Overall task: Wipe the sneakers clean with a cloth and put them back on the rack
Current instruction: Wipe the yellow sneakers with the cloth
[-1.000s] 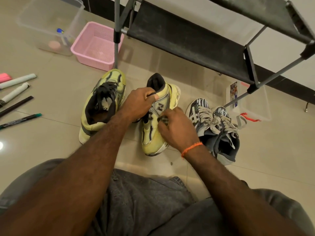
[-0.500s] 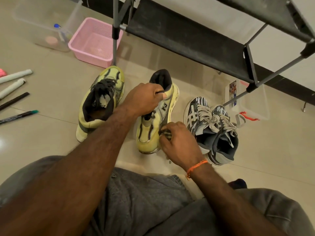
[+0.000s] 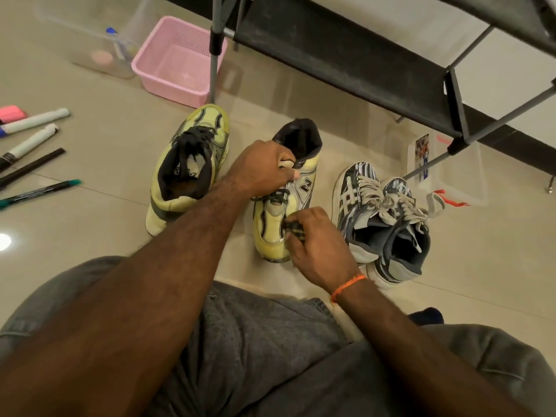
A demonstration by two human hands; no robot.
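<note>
Fingers [image 3: 313, 221] of my right hand [image 3: 319, 245]: curled tight, pinching a small dark checked cloth [image 3: 293, 228] against the toe of the held yellow sneaker [image 3: 301, 194]. Orange thread band [image 3: 347, 287] on that wrist.

Left hand [image 3: 261, 170]: fingers bent over the tongue and collar of the same sneaker, thumb on its side; the shoe stands on its toe end, heel up, tilted toward the rack.

Second yellow sneaker [image 3: 188, 170]: flat on the tiled floor [image 3: 105, 164], just left of my forearm, opening up, black laces.

Striped grey-and-white pair [image 3: 382, 218]: on the floor to the right, one shoe lying across the other, laces loose.

Shoe rack [image 3: 346, 58]: black fabric shelf on grey tubes, behind the sneakers; I see no shoe on its visible shelves.

Pink mesh basket [image 3: 174, 61]: on the floor beside the rack's left post.

Clear plastic tub [image 3: 99, 34]: left of the basket; contents blurred.

Markers and pens [image 3: 33, 145]: loose, far left.

Second clear box [image 3: 445, 173]: under the rack's right end.

Grey shorts [image 3: 255, 341]: foreground.
</note>
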